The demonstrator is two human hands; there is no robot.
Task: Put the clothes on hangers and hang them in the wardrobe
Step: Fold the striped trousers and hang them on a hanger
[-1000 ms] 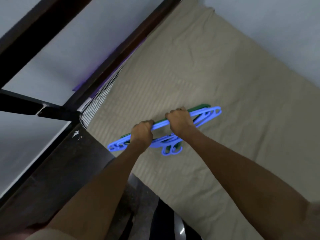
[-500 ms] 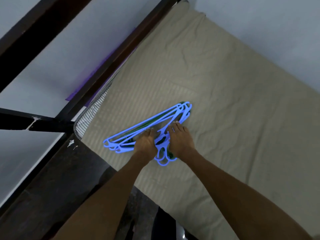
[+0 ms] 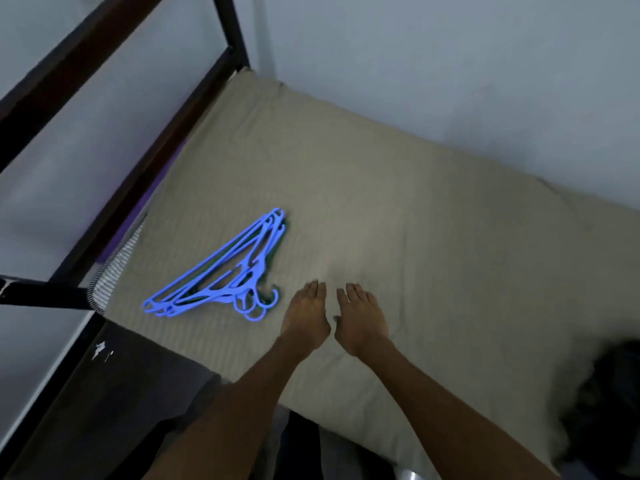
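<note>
A stack of several blue plastic hangers (image 3: 221, 271), with a dark green one partly showing under them, lies flat on the beige sheet of the bed (image 3: 415, 220), hooks pointing toward me. My left hand (image 3: 306, 315) hovers just right of the hooks, fingers straight, holding nothing. My right hand (image 3: 362, 317) is beside it, also flat and empty, apart from the hangers.
A dark bed frame (image 3: 145, 161) runs along the left side of the mattress, with a striped mattress edge (image 3: 114, 268) showing at the corner. A dark bundle of cloth (image 3: 609, 403) lies at the right edge of the bed. Grey walls rise behind.
Both hands laid the hangers flat on the sheet, let go and moved right of them. The view has shifted, showing more of the bed.
</note>
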